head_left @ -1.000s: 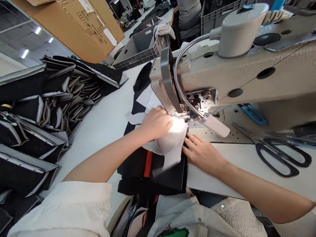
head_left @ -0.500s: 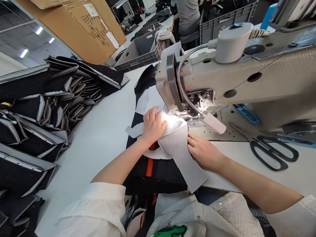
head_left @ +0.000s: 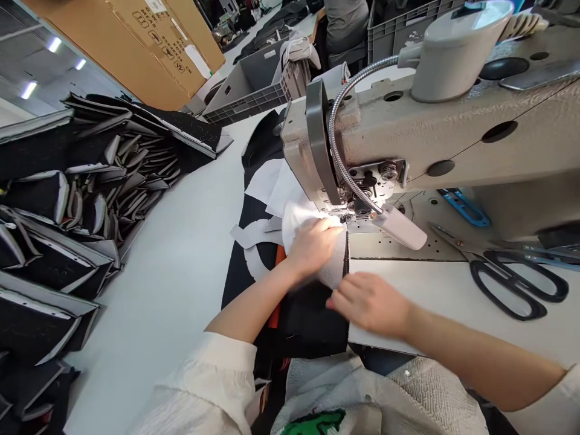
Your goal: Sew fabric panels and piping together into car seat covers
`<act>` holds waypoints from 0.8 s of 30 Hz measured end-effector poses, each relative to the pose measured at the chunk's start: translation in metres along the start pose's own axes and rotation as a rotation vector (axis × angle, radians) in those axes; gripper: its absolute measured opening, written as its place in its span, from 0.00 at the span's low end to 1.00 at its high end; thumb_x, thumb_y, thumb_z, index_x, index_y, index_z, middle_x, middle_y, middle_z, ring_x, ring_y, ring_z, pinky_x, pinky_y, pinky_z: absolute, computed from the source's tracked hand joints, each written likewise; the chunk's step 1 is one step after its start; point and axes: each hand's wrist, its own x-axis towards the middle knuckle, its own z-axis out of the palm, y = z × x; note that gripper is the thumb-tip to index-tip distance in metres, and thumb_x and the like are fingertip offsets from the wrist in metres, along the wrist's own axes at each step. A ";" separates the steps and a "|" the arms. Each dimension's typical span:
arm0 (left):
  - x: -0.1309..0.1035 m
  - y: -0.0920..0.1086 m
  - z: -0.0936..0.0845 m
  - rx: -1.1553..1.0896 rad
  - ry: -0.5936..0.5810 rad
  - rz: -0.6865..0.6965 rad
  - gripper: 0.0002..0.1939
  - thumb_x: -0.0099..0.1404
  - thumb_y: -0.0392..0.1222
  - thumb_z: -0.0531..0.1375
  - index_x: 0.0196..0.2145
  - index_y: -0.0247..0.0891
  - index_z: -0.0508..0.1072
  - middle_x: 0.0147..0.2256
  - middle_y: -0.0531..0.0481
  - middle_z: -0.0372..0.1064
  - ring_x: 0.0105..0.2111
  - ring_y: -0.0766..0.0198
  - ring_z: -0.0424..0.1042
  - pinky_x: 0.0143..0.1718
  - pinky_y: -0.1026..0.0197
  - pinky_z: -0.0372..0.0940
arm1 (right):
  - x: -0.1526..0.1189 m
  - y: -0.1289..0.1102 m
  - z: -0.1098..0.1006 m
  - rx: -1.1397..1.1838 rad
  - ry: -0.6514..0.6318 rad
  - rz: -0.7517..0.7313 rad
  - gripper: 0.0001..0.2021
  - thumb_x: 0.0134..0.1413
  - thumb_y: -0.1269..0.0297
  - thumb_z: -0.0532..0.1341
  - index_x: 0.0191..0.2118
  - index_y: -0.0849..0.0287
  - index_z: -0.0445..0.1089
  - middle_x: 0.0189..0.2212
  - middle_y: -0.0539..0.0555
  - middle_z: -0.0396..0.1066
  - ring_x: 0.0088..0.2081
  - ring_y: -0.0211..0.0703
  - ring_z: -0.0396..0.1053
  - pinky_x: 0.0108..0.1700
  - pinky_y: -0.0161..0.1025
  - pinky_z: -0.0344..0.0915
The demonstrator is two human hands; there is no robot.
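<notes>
Close to the needle area of the sewing machine (head_left: 362, 136), my left hand (head_left: 316, 246) is closed on the white and grey fabric (head_left: 333, 266). My right hand (head_left: 369, 302) is closed at the fabric's near end, fingers curled inward; what it grips, if anything, is hidden. Under the pale pieces lies black fabric (head_left: 312, 320), with an orange-red strip (head_left: 274, 315) on it. A lamp (head_left: 401, 226) on a bent metal hose lights the stitching spot.
Black scissors (head_left: 507, 278) and a blue-handled cutter (head_left: 466, 208) lie right of the needle. Stacked black pieces (head_left: 40, 199) fill the left side. Behind stand a cardboard box (head_left: 136, 48) and grey crates (head_left: 254, 84). A seated person (head_left: 347, 27) is farther back.
My left hand has moved right, toward the needle, and closed on the fabric. My right hand has shifted nearer to me and curled. The grey strip's loose end no longer hangs out toward me.
</notes>
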 end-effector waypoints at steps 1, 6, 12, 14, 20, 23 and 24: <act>-0.001 -0.002 0.002 -0.062 0.024 -0.016 0.15 0.66 0.32 0.50 0.44 0.40 0.74 0.39 0.48 0.69 0.39 0.62 0.68 0.41 0.61 0.65 | 0.000 -0.005 0.000 0.034 0.004 -0.025 0.12 0.60 0.72 0.53 0.26 0.59 0.65 0.21 0.51 0.63 0.26 0.40 0.60 0.26 0.39 0.56; 0.000 -0.009 0.002 -0.278 0.059 -0.108 0.14 0.65 0.32 0.52 0.43 0.40 0.76 0.39 0.50 0.71 0.41 0.64 0.69 0.44 0.62 0.65 | 0.002 0.006 -0.008 0.006 0.002 0.078 0.07 0.58 0.72 0.53 0.31 0.59 0.67 0.29 0.54 0.67 0.30 0.41 0.62 0.30 0.39 0.59; 0.005 -0.006 -0.004 -0.186 -0.001 -0.053 0.12 0.66 0.35 0.52 0.37 0.38 0.76 0.37 0.49 0.71 0.38 0.64 0.69 0.41 0.62 0.65 | 0.010 0.023 -0.002 -0.095 0.082 0.026 0.13 0.59 0.77 0.50 0.40 0.66 0.71 0.41 0.61 0.72 0.47 0.47 0.68 0.47 0.42 0.67; 0.005 -0.006 -0.008 -0.061 -0.047 0.034 0.13 0.67 0.34 0.51 0.35 0.36 0.75 0.35 0.48 0.70 0.38 0.62 0.68 0.41 0.61 0.64 | 0.008 0.020 0.000 -0.087 0.074 -0.006 0.14 0.59 0.77 0.49 0.38 0.68 0.72 0.40 0.61 0.74 0.45 0.46 0.70 0.48 0.40 0.68; 0.004 0.000 -0.019 0.229 -0.209 0.213 0.13 0.62 0.26 0.50 0.34 0.35 0.73 0.33 0.48 0.67 0.33 0.61 0.65 0.34 0.61 0.60 | -0.004 0.016 -0.004 -0.074 0.038 0.050 0.17 0.59 0.78 0.46 0.43 0.72 0.71 0.43 0.64 0.73 0.48 0.49 0.70 0.48 0.41 0.71; 0.006 -0.002 -0.018 0.252 -0.177 0.216 0.12 0.63 0.28 0.50 0.30 0.35 0.72 0.31 0.48 0.66 0.33 0.62 0.65 0.34 0.62 0.60 | -0.004 0.020 -0.007 -0.073 0.009 0.085 0.17 0.59 0.78 0.46 0.45 0.71 0.71 0.45 0.65 0.72 0.49 0.49 0.69 0.47 0.40 0.71; 0.007 -0.004 -0.017 0.247 -0.151 0.217 0.12 0.64 0.29 0.50 0.30 0.36 0.72 0.31 0.49 0.66 0.33 0.62 0.65 0.35 0.62 0.60 | -0.004 0.022 -0.008 -0.076 -0.002 0.101 0.18 0.59 0.78 0.46 0.46 0.71 0.70 0.46 0.65 0.72 0.50 0.49 0.69 0.47 0.40 0.71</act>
